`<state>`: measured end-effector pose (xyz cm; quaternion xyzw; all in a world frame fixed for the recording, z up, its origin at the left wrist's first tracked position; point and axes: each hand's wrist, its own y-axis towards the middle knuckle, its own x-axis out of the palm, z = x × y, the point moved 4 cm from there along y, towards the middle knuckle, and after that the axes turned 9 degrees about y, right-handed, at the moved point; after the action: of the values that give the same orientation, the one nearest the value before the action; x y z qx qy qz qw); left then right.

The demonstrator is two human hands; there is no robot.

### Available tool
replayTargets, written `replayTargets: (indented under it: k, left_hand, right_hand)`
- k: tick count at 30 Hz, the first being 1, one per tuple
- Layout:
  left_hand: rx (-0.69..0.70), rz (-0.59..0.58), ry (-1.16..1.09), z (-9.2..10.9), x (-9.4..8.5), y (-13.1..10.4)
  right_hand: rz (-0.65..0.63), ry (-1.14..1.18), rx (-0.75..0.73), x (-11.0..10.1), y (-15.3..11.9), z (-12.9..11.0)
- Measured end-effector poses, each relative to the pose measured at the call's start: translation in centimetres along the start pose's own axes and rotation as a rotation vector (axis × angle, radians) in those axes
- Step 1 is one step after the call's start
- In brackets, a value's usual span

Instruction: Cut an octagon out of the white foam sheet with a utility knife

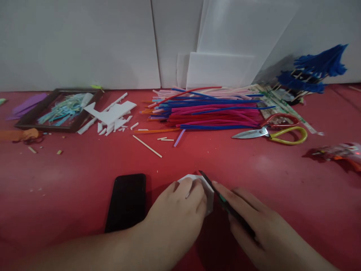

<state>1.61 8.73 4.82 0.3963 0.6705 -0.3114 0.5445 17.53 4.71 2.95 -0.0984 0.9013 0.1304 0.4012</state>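
A small white board piece [209, 195] with angled edges lies on the red table [93, 162], partly covered by my left hand [180, 207]. The fingers of that hand are curled and press the piece down. My right hand [254, 222] is wrapped round a dark utility knife [225, 203] with a green part. Its blade points forward and to the left, along the right edge of the white piece. Just left of my left hand lies a black phone [126, 201].
Behind are a brown frame [21, 122] with shreds, white scraps [113, 113], bundled pipe cleaners [208, 109] and scissors [270, 131] with red and yellow handles. A blue fringed model [318, 67] stands back right, white boards [220, 69] against the wall.
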Motion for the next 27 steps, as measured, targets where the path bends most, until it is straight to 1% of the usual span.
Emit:
replayTargets:
  k: [4,7,9,16,19,24,27]
  left_hand:
    - [0.021,-0.012,-0.025,-0.2,-0.1,0.2]
    - [0.041,-0.01,-0.012,-0.1,-0.1,0.2]
    - [0.055,-0.007,0.001,-0.1,-0.1,0.2]
    - [0.027,0.076,0.027,0.0,-0.1,0.2]
    - [0.019,0.096,0.007,0.0,0.1,0.3]
    - [0.026,0.102,-0.025,0.0,0.3,0.5]
    - [0.03,0.066,-0.027,-0.1,0.3,0.6]
  right_hand:
    - [-0.053,-0.008,0.009,0.1,-0.4,0.4]
    - [-0.118,-0.046,0.02,0.3,-0.9,0.8]
    - [-0.136,-0.065,0.015,0.2,-0.9,0.8]
    - [-0.117,-0.078,-0.027,-0.5,0.0,-0.4]
    - [-0.117,-0.101,-0.026,-0.4,0.0,-0.6]
    - [-0.133,-0.098,0.02,0.1,0.3,-0.3]
    - [-0.158,-0.107,0.007,0.0,0.7,-0.2]
